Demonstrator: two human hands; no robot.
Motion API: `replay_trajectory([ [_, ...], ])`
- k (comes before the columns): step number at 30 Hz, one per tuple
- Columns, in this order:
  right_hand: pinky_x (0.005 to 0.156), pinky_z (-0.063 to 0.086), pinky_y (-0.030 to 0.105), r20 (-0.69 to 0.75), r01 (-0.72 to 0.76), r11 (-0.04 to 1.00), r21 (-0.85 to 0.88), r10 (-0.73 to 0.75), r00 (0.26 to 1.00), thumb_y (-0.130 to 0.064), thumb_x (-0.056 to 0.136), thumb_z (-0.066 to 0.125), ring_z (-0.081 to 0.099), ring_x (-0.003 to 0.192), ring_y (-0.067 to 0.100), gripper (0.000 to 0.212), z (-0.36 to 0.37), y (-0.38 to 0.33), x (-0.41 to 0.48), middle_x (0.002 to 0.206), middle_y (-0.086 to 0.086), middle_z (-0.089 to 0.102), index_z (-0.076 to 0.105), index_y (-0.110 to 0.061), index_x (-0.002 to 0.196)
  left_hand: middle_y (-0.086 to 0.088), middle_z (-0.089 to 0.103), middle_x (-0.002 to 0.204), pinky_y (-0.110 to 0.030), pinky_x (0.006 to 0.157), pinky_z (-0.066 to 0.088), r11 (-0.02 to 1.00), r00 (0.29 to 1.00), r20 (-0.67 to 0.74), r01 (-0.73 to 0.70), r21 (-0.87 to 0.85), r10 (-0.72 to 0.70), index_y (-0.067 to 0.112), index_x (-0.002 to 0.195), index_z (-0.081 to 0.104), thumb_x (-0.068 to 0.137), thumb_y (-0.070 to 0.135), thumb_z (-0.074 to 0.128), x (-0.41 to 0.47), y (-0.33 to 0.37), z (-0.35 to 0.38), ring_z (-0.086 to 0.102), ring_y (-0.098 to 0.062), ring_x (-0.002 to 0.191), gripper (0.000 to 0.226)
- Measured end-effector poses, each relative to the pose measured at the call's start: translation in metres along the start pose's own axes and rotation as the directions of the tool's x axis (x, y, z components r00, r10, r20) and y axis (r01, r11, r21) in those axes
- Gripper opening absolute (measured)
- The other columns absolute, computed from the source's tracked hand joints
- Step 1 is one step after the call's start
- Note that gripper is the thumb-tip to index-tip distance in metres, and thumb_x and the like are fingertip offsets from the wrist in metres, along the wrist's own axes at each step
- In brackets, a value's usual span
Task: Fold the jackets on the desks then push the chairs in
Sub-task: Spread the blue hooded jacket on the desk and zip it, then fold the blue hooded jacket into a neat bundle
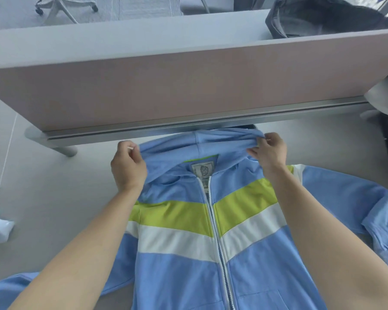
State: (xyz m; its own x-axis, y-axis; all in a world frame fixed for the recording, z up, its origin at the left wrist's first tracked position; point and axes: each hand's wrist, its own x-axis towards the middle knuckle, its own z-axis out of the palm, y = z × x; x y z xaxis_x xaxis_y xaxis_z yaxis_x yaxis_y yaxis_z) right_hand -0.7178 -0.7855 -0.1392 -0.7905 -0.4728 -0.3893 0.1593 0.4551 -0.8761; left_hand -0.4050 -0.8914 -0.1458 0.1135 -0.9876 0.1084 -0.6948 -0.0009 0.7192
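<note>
**Hood pinched at both corners, ready to come down**

The blue jacket point(177, 276) lies face up on the grey desk point(54, 193). Its zip point(213, 220) is closed and runs from 12 to 6 o'clock, with green and white bands across the chest. The hood point(199, 146) is at the 12 o'clock end, just short of the pinkish divider panel point(166, 92). One sleeve trails off toward 7 o'clock. The other spreads toward 3 o'clock and looks rumpled near the cuff.

Both hands are on the hood, not the body of the garment. The left hand point(128, 168) pinches the hood's edge at about 10 o'clock from the collar label. The right hand point(270, 153) grips a ridge of cloth at about 1 o'clock, thumb and fingers curled round it. The forearms reach over the chest on either side of the zip.

From where I stand, the step is to flatten the hood and fold it down over the collar. It would go best with both pinches level and the cloth drawn taut between them. Brought toward 6 o'clock, the crease then falls square across the neckline. The rumpled sleeve will likely need smoothing before it is folded in.

Beyond the divider, at 1 o'clock, a dark jacket point(323, 19) is heaped on the far desk. A chair base point(61, 5) shows at 11 o'clock, so that part of the task is not yet done.
</note>
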Motion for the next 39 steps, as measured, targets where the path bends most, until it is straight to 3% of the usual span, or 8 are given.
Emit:
replay_trajectory([
  [4,0.05,0.044,0.025,0.098,0.054,0.936,-0.347,-0.021,0.995,-0.02,0.09,0.054,0.057,0.067,0.025,0.012,0.005,0.003,0.001,0.078,0.007,0.06,0.058,-0.008,0.091,-0.017,0.064,0.103,-0.028,0.08,0.037,0.992,0.995,0.025,0.103,-0.07,-0.101,0.002,0.116,0.054,0.099,0.023,0.056,0.002,0.005,0.01,0.058,-0.036,0.096,0.027],
  [8,0.078,0.046,0.036,0.168,0.314,0.764,-0.563,-0.266,0.949,-0.02,0.094,0.055,0.056,0.096,0.033,0.029,0.005,0.016,-0.018,0.118,0.012,0.053,0.052,-0.009,0.121,-0.013,0.058,0.105,-0.045,0.085,0.039,0.854,0.886,0.167,-0.462,0.237,0.433,0.012,0.106,0.062,0.091,0.029,0.058,-0.03,-0.005,0.015,0.051,-0.036,0.097,0.023],
  [12,0.088,0.05,0.051,0.608,0.812,0.127,-0.569,-0.599,0.52,-0.028,0.089,0.052,0.057,0.111,0.041,0.035,0.024,0.035,-0.039,0.125,0.014,0.06,0.067,-0.015,0.117,-0.01,0.055,0.131,-0.051,0.091,0.047,0.692,0.727,0.505,-0.655,0.304,0.466,0.02,0.126,0.062,0.091,0.045,0.047,-0.052,-0.016,0.024,0.049,-0.036,0.112,0.046],
  [14,0.103,0.039,0.053,0.706,0.762,0.028,-0.647,-0.356,0.613,-0.041,0.098,0.036,0.042,0.135,0.035,0.046,0.033,0.036,-0.04,0.142,0.007,0.052,0.059,-0.023,0.133,-0.011,0.042,0.149,-0.054,0.105,0.038,0.752,0.787,0.579,-0.51,0.418,0.212,0.023,0.144,0.048,0.097,0.049,0.046,-0.045,-0.023,0.028,0.039,-0.039,0.133,0.054],
  [21,0.122,0.009,0.049,0.638,0.643,0.092,-0.761,-0.078,0.766,-0.056,0.101,0.018,0.0,0.154,0.023,0.064,0.041,0.041,-0.043,0.167,0.002,0.01,0.019,-0.026,0.158,-0.019,0.026,0.159,-0.054,0.112,0.032,0.783,0.765,0.639,-0.443,0.436,0.077,0.016,0.155,0.031,0.098,0.042,0.052,-0.054,-0.043,0.003,0.021,-0.041,0.147,0.065],
  [26,0.118,0.024,0.049,0.62,0.629,0.265,-0.731,-0.129,0.774,-0.061,0.093,0.022,0.017,0.152,0.027,0.074,-0.021,0.056,-0.067,0.165,0.004,0.019,0.032,-0.022,0.155,-0.024,0.044,0.141,-0.056,0.097,0.042,0.745,0.722,0.677,-0.528,0.408,0.14,0.015,0.14,0.053,0.087,0.042,0.068,-0.124,-0.033,-0.024,0.044,-0.048,0.127,0.061],
  [33,0.109,0.036,0.05,0.28,0.228,0.467,-0.855,0.044,0.959,-0.044,0.099,0.045,0.034,0.138,0.037,0.054,-0.149,0.092,-0.064,0.155,0.008,0.036,0.039,-0.025,0.15,-0.006,0.032,0.15,-0.041,0.11,0.032,0.719,0.387,0.889,-0.687,0.103,0.243,0.021,0.147,0.038,0.097,0.039,0.047,-0.221,0.057,0.032,0.028,-0.03,0.137,0.054],
  [39,0.111,0.028,0.051,0.003,-0.034,0.429,-0.903,0.085,0.996,-0.041,0.093,0.049,0.031,0.136,0.037,0.049,-0.263,0.132,-0.047,0.145,0.013,0.038,0.047,-0.018,0.136,-0.016,-0.004,0.162,-0.046,0.122,0.012,0.771,0.378,0.924,-0.57,0.285,-0.061,0.032,0.156,0.012,0.092,0.068,0.041,-0.304,0.109,0.091,-0.006,-0.036,0.151,0.079],
])
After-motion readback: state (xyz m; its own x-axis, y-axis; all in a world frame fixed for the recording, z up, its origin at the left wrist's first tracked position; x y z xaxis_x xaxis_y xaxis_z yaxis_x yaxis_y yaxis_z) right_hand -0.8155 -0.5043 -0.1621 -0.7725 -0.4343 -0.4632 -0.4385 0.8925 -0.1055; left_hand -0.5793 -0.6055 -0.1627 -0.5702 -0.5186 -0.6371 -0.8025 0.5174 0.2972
